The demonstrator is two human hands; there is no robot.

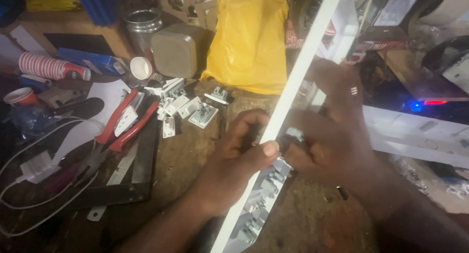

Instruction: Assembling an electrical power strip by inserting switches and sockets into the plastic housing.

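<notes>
The fingers of the left hand (pixel 239 153) curl around a long white strip fixture (pixel 286 106), thumb pressed on its front edge, gripping it tilted from the lower middle up to the top right above the desk (pixel 190 150). The right hand (pixel 327 131) closes on the same fixture from the far side, its fingers pinching a small grey part just beside the left thumb; a ring shows on one finger. Grey fittings sit along the fixture's lower inner face. On the desk to the left lie small white switch parts (pixel 190 109), red-handled pliers (pixel 115 133) and a white cable (pixel 39 184). Behind stands a yellow plastic bag (pixel 249 38) beside a beige square box (pixel 176 50).
</notes>
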